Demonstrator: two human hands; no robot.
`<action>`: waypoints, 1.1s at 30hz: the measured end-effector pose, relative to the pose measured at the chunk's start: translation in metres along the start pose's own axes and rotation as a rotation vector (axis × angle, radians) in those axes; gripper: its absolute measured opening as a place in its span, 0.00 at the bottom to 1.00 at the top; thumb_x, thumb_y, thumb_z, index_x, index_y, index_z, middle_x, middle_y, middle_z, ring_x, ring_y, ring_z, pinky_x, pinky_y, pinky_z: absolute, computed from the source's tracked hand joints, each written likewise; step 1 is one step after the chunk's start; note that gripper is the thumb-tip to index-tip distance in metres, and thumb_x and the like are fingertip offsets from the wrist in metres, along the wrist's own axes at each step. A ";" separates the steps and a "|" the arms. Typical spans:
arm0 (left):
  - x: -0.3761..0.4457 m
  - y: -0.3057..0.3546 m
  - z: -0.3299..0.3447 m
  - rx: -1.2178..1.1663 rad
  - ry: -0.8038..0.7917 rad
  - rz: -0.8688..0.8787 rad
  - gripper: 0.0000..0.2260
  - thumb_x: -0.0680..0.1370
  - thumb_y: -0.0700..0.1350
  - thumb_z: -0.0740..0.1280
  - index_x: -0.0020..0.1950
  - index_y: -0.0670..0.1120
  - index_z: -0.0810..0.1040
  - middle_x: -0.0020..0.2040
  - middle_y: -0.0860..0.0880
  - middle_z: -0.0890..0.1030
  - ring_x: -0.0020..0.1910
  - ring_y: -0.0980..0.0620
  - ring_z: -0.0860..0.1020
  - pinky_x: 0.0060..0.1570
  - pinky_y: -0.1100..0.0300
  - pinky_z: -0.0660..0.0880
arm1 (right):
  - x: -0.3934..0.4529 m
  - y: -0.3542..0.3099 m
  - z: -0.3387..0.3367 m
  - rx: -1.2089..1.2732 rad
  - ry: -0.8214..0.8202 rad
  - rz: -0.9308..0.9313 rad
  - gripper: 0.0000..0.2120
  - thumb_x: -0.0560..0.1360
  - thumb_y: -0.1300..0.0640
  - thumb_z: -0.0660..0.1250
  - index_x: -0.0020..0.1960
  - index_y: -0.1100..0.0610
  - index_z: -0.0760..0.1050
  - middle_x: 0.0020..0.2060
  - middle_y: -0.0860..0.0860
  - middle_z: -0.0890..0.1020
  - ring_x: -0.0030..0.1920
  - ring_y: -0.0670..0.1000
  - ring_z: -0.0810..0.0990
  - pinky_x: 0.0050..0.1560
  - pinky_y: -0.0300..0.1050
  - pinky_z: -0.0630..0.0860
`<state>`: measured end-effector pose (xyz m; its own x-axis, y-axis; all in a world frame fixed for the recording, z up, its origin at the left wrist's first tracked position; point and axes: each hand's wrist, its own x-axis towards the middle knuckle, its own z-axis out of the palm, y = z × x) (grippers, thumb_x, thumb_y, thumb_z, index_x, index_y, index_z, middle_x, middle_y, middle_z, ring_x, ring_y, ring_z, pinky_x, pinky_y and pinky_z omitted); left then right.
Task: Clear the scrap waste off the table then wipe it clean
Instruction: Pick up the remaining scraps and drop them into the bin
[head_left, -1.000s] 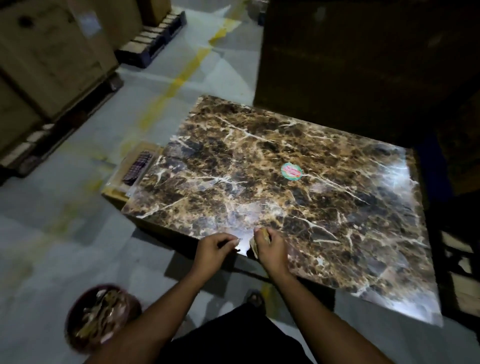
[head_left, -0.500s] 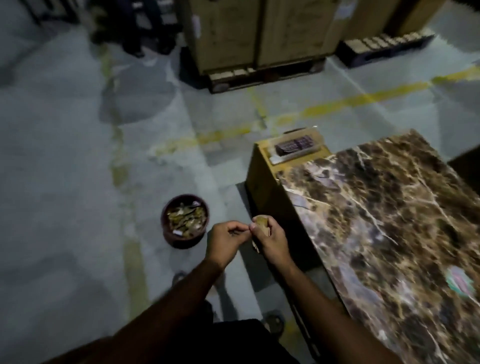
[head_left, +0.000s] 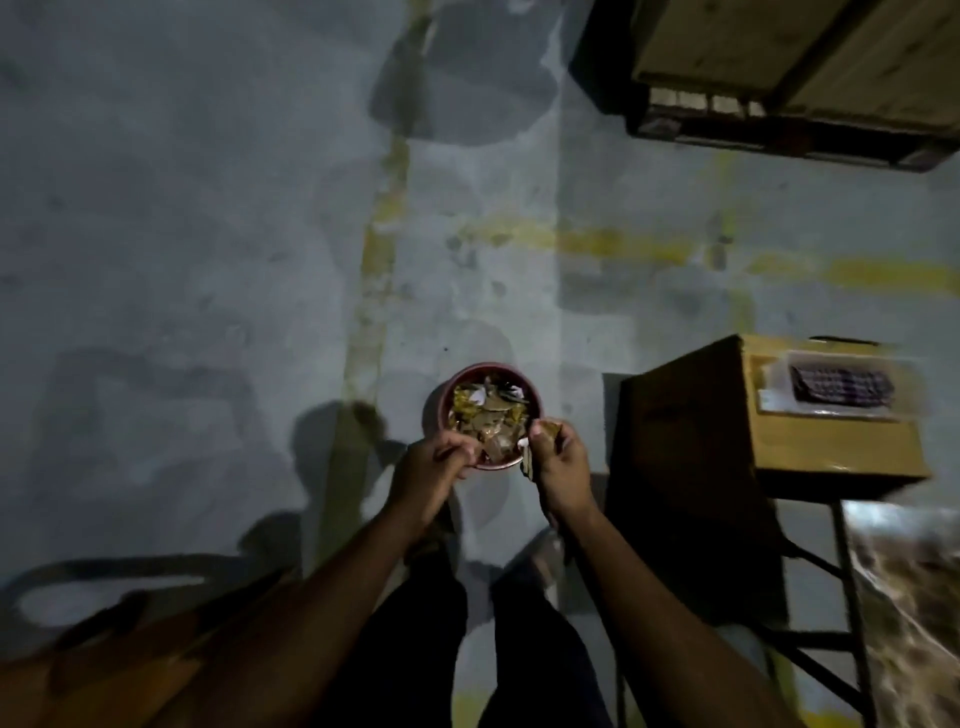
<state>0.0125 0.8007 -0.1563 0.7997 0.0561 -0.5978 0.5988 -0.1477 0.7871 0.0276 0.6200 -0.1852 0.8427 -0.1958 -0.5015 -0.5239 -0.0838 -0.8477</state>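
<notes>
The left hand (head_left: 439, 462) hung over the near rim of the red bucket (head_left: 485, 413) on the floor (head_left: 182, 234), its fingers curled with the tips drawn together; whether they pinched a sliver of scrap could not be told in the dim light. The bucket was already heaped with brownish and yellow scrap waste (head_left: 488, 415), which suggests the clearing was well advanced. Just to its right, close beside the left, the right hand (head_left: 558, 462) was clamped on a wad of tan scrap (head_left: 545, 431) with more sticking out below the fist, held above the bucket's right edge and not yet dropped in. Further right stood a cardboard box (head_left: 779, 441) with a dark keypad-like object (head_left: 839, 384) in a wrapper on top. Only a blurred corner of the marble-patterned worktop (head_left: 909, 597) showed at the right edge, so whether any scrap remained there could not be judged. No cloth was visible, and the wiping looked still to come
</notes>
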 end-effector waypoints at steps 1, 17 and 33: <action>0.015 -0.013 -0.008 0.032 0.015 0.000 0.07 0.78 0.44 0.69 0.45 0.55 0.84 0.41 0.52 0.85 0.37 0.56 0.81 0.41 0.59 0.76 | 0.022 0.012 0.010 -0.036 -0.011 0.002 0.04 0.80 0.51 0.65 0.50 0.51 0.75 0.38 0.49 0.80 0.36 0.47 0.77 0.39 0.46 0.74; 0.208 -0.178 0.029 0.510 -0.015 0.132 0.19 0.77 0.49 0.61 0.68 0.49 0.76 0.61 0.47 0.81 0.62 0.46 0.76 0.62 0.49 0.74 | 0.243 0.199 0.055 -0.509 -0.113 0.213 0.19 0.86 0.50 0.54 0.74 0.56 0.68 0.66 0.60 0.78 0.64 0.62 0.77 0.67 0.57 0.73; 0.079 0.024 0.036 0.801 -0.120 0.344 0.20 0.79 0.45 0.65 0.71 0.45 0.74 0.63 0.40 0.80 0.62 0.39 0.76 0.63 0.47 0.74 | 0.051 -0.024 -0.024 -0.696 -0.255 -0.164 0.18 0.80 0.55 0.62 0.67 0.61 0.76 0.59 0.59 0.81 0.59 0.58 0.79 0.56 0.42 0.72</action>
<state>0.0882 0.7658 -0.1902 0.8930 -0.2167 -0.3944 0.0782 -0.7884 0.6102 0.0804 0.5885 -0.1863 0.8746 0.0975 -0.4750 -0.2756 -0.7060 -0.6524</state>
